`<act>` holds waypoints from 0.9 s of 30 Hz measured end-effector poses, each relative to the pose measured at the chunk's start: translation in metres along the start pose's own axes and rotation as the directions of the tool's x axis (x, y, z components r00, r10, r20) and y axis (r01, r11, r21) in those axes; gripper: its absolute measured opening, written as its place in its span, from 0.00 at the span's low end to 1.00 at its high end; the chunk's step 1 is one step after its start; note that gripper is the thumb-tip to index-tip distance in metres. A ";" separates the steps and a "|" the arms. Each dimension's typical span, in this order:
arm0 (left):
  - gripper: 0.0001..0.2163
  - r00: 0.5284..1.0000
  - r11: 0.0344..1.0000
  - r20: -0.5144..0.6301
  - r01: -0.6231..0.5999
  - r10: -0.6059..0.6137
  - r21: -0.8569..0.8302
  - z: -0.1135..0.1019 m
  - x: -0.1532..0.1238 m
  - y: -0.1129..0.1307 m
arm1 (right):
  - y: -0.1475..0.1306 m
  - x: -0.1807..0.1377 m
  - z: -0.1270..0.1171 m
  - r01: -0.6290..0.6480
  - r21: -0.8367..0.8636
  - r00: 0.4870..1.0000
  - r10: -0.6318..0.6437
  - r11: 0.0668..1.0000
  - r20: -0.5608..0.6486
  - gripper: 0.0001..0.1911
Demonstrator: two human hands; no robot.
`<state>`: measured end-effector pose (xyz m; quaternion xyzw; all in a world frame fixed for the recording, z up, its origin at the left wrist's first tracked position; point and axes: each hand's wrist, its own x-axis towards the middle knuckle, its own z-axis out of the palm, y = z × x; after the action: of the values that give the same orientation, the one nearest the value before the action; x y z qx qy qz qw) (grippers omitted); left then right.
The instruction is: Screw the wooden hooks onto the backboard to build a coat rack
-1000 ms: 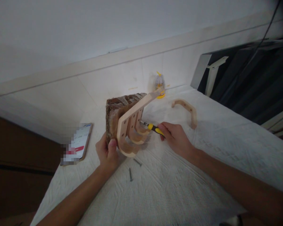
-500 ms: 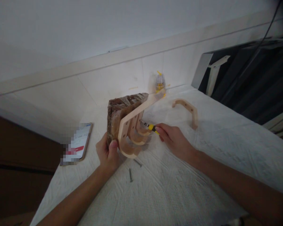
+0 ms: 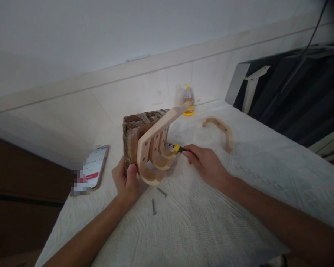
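Observation:
My left hand (image 3: 126,180) is closed around the lower edge of a brown, rough-edged wooden board (image 3: 130,137), holding it tilted up off the cloth. Several pale curved wooden hooks (image 3: 144,154) stand on the board's face, with screw holes in them. My right hand (image 3: 204,159) grips a yellow and black screwdriver (image 3: 179,148). Its tip points at a hole in one of the farther hooks; whether it sits in a screw there is too small to tell. Two loose screws, one a dark screw (image 3: 153,206) and another screw (image 3: 161,191), lie below the board.
A loose wooden hook (image 3: 225,129) lies at the right on the white cloth (image 3: 200,226). Behind the board stands a clear and yellow container (image 3: 189,107) near the wall. A phone (image 3: 96,167) lies at the left edge, and a metal bracket (image 3: 252,91) is at the right.
The board and its hooks have shifted slightly left and turned a little. The screwdriver moved slightly left with them, its tip staying at the same hook.

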<state>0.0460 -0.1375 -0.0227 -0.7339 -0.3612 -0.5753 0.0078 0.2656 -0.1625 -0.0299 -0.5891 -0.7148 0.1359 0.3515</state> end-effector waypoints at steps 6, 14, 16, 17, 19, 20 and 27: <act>0.18 0.999 0.999 0.010 0.041 -0.041 0.009 0.000 -0.002 -0.001 | 0.000 -0.003 0.006 -0.001 0.075 0.991 0.011 0.997 -0.135 0.07; 0.18 0.999 0.999 -0.012 0.038 -0.038 0.006 0.000 -0.001 -0.001 | 0.006 0.002 0.002 0.026 -0.073 0.999 -0.028 0.997 -0.031 0.13; 0.18 0.999 1.000 -0.008 0.031 -0.031 0.002 0.000 0.000 -0.001 | 0.006 0.001 0.003 0.038 -0.058 0.999 -0.038 0.998 -0.012 0.13; 0.18 1.000 1.000 -0.002 0.031 -0.031 0.000 0.000 0.000 -0.001 | 0.006 0.000 0.004 0.037 -0.035 0.999 -0.038 0.999 -0.015 0.11; 0.18 1.000 1.000 0.003 0.031 -0.031 -0.003 0.000 0.000 -0.001 | 0.006 -0.002 0.006 0.031 0.019 0.999 -0.030 0.999 -0.035 0.09; 0.18 0.999 0.999 0.002 0.032 -0.032 -0.002 0.000 0.000 -0.001 | 0.006 -0.002 0.007 0.028 0.041 0.999 -0.026 0.999 -0.048 0.10; 0.20 0.995 0.995 -0.010 0.100 -0.100 0.005 0.000 -0.001 -0.001 | 0.006 0.000 0.004 0.017 -0.058 0.992 -0.024 0.998 -0.122 0.05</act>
<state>0.0452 -0.1368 -0.0239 -0.7121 -0.3990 -0.5774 -0.0174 0.2678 -0.1598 -0.0360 -0.5987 -0.7015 0.0752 0.3792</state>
